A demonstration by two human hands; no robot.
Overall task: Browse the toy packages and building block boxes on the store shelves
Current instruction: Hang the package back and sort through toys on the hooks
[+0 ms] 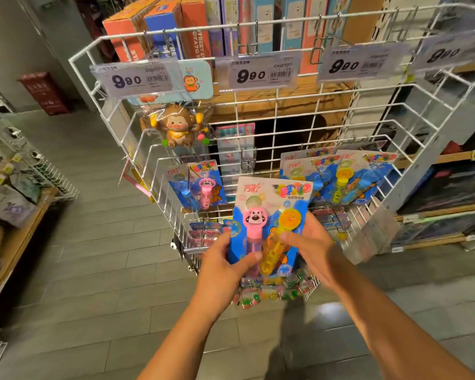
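While both hands hold it, a blister-card toy package (269,229) sits upright in front of the white wire rack (159,171).

Left hand (225,261) pinches the card's lower left edge, thumb lying across the pink wand; right hand (310,242) pinches the right edge, thumb on the yellow wand, so each grip is closed on the package. Matching packages (348,179) hang on the rack just behind, a monkey toy (178,127) hangs above left under price tags (137,79), and building block boxes (231,26) stand on the shelf beyond.

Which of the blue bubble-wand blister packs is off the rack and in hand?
The blue pink-and-yellow wand pack, gripped by left hand and right hand; the others hang on the white wire rack.
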